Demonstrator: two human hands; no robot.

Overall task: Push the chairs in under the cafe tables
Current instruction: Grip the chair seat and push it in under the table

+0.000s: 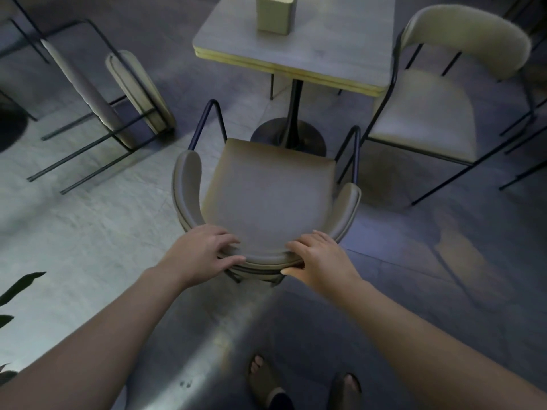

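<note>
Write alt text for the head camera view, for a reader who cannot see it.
Seen from above, a person's left hand and right hand grip the curved backrest of a padded chair facing a square cafe table, its seat not yet under the top. A box stands on the table, a second chair stands to the right, and another chair lies tipped over at left.

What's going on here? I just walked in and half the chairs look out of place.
A person is tidying the cafe seating. The left hand and right hand both grip the curved backrest of a chair that faces the table, its seat not yet under the top. Another chair stands pulled out on the right, and one lies tipped over on the left.
</note>
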